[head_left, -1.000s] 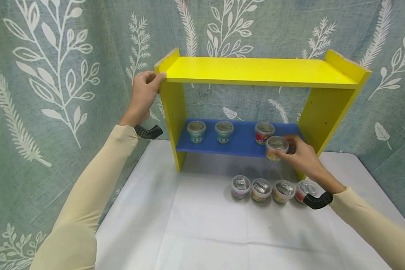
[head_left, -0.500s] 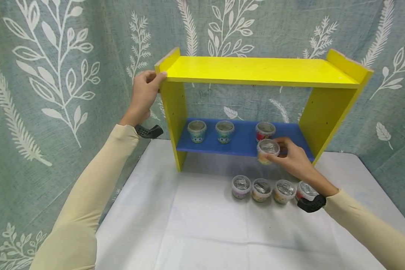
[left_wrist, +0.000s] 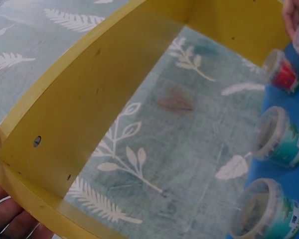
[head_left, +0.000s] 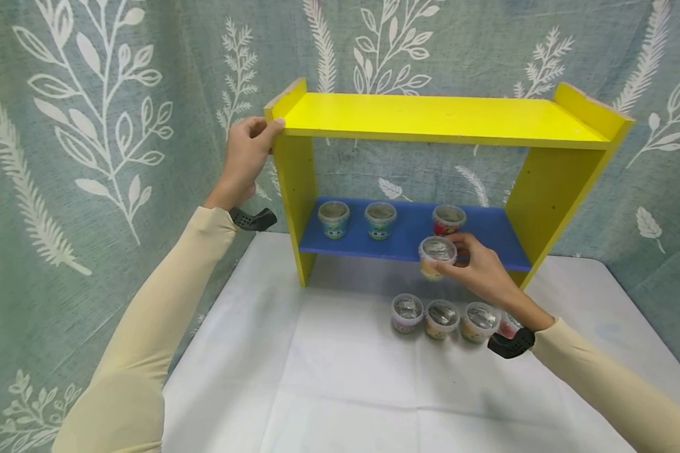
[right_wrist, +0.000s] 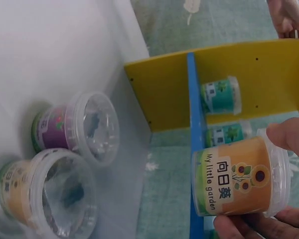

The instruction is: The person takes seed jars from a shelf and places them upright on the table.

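Note:
My left hand (head_left: 246, 154) grips the upper left corner of a yellow shelf unit (head_left: 430, 116), thumb on the front edge. In my right hand (head_left: 481, 267) is a clear-lidded plastic cup (right_wrist: 236, 177) with an orange sunflower label reading "My little garden". It is held by the rim, upright, in front of the blue shelf board (head_left: 351, 244). Behind it on the board stands a red-labelled cup (head_left: 449, 219). Two teal-labelled cups (head_left: 334, 220) stand further left on the same board.
On the white table (head_left: 340, 371) below the shelf, several lidded cups stand in a row, from a purple-labelled cup (head_left: 407, 313) to a red cup (head_left: 510, 326) partly hidden by the right wrist. A leaf-patterned curtain (head_left: 164, 94) hangs behind.
My right hand has moved left along the front of the blue board with the sunflower cup, from right of the red-labelled cup to just before it. The left hand keeps its grip.

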